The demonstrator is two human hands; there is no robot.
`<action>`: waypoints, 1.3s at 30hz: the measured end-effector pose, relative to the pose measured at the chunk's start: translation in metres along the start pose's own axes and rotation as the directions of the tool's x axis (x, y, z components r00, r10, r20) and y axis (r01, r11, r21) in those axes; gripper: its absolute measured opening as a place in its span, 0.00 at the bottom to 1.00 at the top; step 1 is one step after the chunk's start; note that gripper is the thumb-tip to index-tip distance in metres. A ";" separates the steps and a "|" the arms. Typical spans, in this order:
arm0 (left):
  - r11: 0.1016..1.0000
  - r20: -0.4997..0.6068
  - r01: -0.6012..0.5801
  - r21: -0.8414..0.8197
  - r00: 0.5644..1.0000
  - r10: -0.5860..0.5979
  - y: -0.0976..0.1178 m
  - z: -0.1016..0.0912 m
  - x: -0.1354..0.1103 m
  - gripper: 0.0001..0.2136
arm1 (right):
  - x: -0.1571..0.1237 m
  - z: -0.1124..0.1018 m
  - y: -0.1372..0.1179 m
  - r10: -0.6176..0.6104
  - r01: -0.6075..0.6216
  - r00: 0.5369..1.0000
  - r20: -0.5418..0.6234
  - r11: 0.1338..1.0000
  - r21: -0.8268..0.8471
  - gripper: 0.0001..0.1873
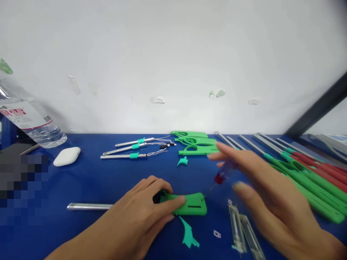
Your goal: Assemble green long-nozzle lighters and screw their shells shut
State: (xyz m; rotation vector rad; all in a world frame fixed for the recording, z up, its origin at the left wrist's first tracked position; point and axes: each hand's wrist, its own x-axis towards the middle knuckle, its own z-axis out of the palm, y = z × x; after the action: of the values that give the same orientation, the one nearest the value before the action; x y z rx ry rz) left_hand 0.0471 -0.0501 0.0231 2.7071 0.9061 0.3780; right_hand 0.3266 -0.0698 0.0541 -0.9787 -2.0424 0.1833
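Note:
My left hand [151, 204] is closed around a green plastic handle [193, 204] and holds it down on the blue table. A silver metal tube [86, 206] sticks out to the left from under that hand. My right hand [265, 195], slightly blurred, is around a screwdriver [220, 177] with a clear and red grip. The screwdriver slants, with its tip at the right end of the green handle. A teal plastic piece [188, 233] lies just below the handle; a smaller teal piece [182, 161] lies beyond it.
Metal tubes with wires [124, 156] and green handle shells [197, 150] lie toward the wall. Green and red handled tools [306, 173] crowd the right. Clear narrow cases [237, 229] rest near my right hand. A white earbud case [67, 156] and water bottle [32, 115] are left.

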 end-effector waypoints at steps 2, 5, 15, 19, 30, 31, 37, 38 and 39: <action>1.000 0.003 0.001 -0.004 1.000 -0.001 0.000 0.000 0.001 0.21 | 0.001 0.000 0.000 0.042 -0.042 0.999 0.014 0.999 0.017 0.29; 1.000 0.009 0.002 -0.016 1.000 -0.002 0.000 0.000 0.000 0.22 | 0.001 0.000 -0.002 0.054 -0.052 0.998 -0.033 0.997 0.063 0.22; 1.000 0.008 0.002 -0.018 1.000 -0.002 0.002 -0.002 -0.002 0.22 | 0.000 0.001 -0.004 0.018 -0.013 0.998 -0.053 0.996 0.087 0.23; 1.000 -0.007 -0.001 -0.020 1.000 0.001 0.000 -0.001 -0.002 0.22 | 0.002 -0.002 -0.003 -0.038 0.040 0.998 -0.056 0.999 0.032 0.16; 1.000 -0.023 0.011 -0.013 1.000 -0.011 0.000 0.001 -0.002 0.21 | 0.004 -0.001 -0.003 0.011 -0.009 0.999 -0.051 0.999 0.052 0.19; 1.000 -0.017 0.005 -0.011 1.000 -0.005 0.000 0.001 -0.002 0.22 | 0.004 -0.001 -0.003 0.021 -0.020 0.999 -0.025 0.999 0.042 0.23; 1.000 -0.013 -0.007 -0.002 1.000 0.007 -0.001 0.001 -0.002 0.21 | 0.004 -0.002 -0.004 0.035 -0.035 0.999 -0.003 0.995 0.097 0.21; 1.000 -0.020 -0.008 -0.001 1.000 0.008 -0.001 0.000 -0.002 0.21 | 0.003 -0.002 -0.003 0.021 -0.019 0.999 -0.024 0.996 0.084 0.18; 1.000 -0.027 -0.006 0.002 1.000 0.006 -0.001 0.000 -0.002 0.21 | 0.003 -0.001 -0.003 0.009 -0.007 0.999 -0.036 0.998 0.064 0.18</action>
State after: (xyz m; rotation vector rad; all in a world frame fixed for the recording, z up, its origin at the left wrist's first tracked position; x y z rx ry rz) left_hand 0.0453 -0.0507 0.0225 2.7131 0.9067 0.4163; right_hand 0.3249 -0.0699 0.0584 -0.9441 -1.9873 0.2323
